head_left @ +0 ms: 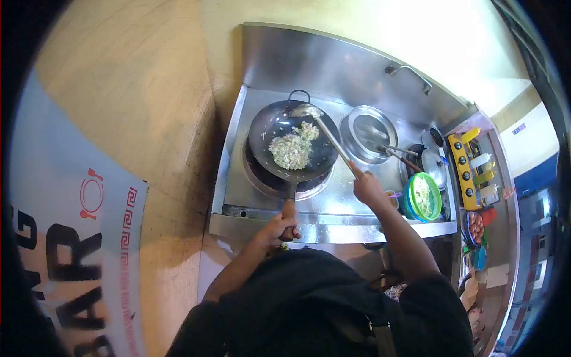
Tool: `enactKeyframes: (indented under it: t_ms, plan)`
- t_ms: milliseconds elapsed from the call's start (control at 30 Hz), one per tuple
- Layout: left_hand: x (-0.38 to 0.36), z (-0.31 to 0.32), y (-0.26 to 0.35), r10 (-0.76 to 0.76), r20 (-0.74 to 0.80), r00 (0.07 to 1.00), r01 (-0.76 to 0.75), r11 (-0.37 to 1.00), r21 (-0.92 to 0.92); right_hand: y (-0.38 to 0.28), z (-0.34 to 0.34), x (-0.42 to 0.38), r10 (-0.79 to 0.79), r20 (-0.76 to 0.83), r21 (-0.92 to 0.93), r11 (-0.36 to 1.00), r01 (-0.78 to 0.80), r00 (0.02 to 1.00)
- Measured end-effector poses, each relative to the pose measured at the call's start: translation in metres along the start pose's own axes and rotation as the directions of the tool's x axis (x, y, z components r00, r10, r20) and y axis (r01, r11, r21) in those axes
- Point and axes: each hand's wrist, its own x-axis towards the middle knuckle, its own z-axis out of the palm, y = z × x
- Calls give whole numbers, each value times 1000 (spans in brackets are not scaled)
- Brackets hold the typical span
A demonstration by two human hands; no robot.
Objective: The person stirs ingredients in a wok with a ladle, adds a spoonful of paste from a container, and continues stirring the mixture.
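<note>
Black shirt (309,303), matte cloth, closest; near side of wok (264,128). Wok = dark metal, round, curved wall, small loop on far rim, stick handle (288,208) on near side: metal at rim end, brown & smooth at other end. Food (290,156) sits in wok: pale, lumpy, green flecks; main heap in mid, smaller clump joined on R/far side, few stray bits on wall.

Grip: L hand (281,228) wrapped tight round brown end of handle, fingers curled under. R hand (369,188) likewise closed, round near end of ladle (334,138); long thin metal shaft slants over R side of wok, rounded shiny scoop above food twd far rim. Scoop touching wok wall? Can't tell.

R of wok, just beside: round steel pot (351,146), shiny. Further R & nearer: green plastic bowl (439,199) w/ pale shreds (423,195). Stove (333,208) under wok = smooth steel; upright steel panel (321,56) behind wok.
</note>
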Motion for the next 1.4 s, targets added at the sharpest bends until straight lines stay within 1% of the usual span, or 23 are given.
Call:
enactKeyframes:
  t_ms: [100, 167, 233, 300, 333, 367, 400, 433, 500, 567, 633, 700, 733, 767, 833, 900, 967, 1033, 1067, 1133, 1200, 1300, 1400]
  plan:
    - [2, 3, 3, 0, -27, 1000, 3, 995, 98, 28, 31, 15, 11, -117, 17, 1000, -9, 993]
    - [11, -8, -5, 25, 17, 1000, -25, 999, 45, 27, 22, -3, -93, 100, 311, 949, 58, 991]
    - [15, -15, -12, 59, 50, 997, -57, 998, -37, 4, -14, -45, -112, 135, 299, 952, 68, 984]
    - [15, -16, -15, 66, 52, 996, -64, 997, -48, -22, -40, -78, 125, 401, 361, 889, -283, 907]
    - [16, -16, -14, 71, 45, 996, -68, 996, -58, -7, -15, -77, 119, 408, 354, 893, -277, 905]
    - [16, -14, -12, 78, 26, 997, -77, 997, -26, 21, 25, -69, -85, 175, 327, 945, 24, 981]
    - [13, -12, -13, 77, 7, 997, -77, 997, 12, 36, 50, -68, -302, -49, 234, 923, 305, 952]
    - [12, -13, -15, 66, 7, 998, -66, 998, 18, 26, 46, -68, -293, -49, 242, 924, 296, 955]
    - [17, -10, -12, 53, 0, 999, -53, 998, 17, -8, 14, -50, -88, 90, 120, 990, 77, 992]
    - [19, -11, -11, 70, 28, 997, -70, 998, -6, -11, 5, -49, -67, 116, 264, 964, 34, 991]
    - [20, -16, -10, 76, 54, 996, -75, 997, -33, -20, -20, -63, 97, 491, 510, 774, -376, 866]
    - [22, -17, -18, 58, -13, 998, -58, 998, -11, -3, 10, -56, 110, 530, 468, 789, -398, 841]
    - [19, -15, -20, 49, -13, 999, -49, 999, -14, 12, 43, -41, -20, 283, 369, 925, -90, 959]
    - [17, -11, -15, 46, -18, 999, -46, 999, -20, 19, 57, -28, -220, 40, 171, 963, 210, 975]
    - [15, -11, -9, 56, -29, 998, -56, 998, -21, -7, 40, -8, -235, 52, 24, 972, 234, 971]
    - [15, -12, -12, 48, -21, 999, -49, 998, -49, -42, 15, -9, 6, 81, 58, 998, -11, 997]
    - [22, -20, -17, 64, 8, 998, -63, 996, -62, -43, 28, 7, -37, 11, 25, 999, 37, 999]
    - [23, -21, -22, 77, 36, 996, -75, 994, -75, -68, 23, 13, -31, 119, 52, 998, 25, 992]
    - [21, -20, -20, 92, 54, 994, -88, 993, -73, -53, 50, 16, -195, 29, 0, 981, 195, 980]
    - [17, -20, -10, 103, 73, 992, -98, 993, -67, -76, 12, -28, -201, 203, -53, 975, 215, 958]
    - [17, -20, -2, 59, -23, 998, -54, 980, 194, -70, -15, -76, -206, 291, -150, 954, 258, 934]
    - [24, -18, -19, -1, 11, 1000, 0, 997, 75, -50, -21, -105, -132, 312, -275, 936, 222, 941]
    - [-24, 59, 2, 15, -22, 1000, -14, 999, 33, -18, -36, -78, -75, 286, -374, 909, 183, 955]
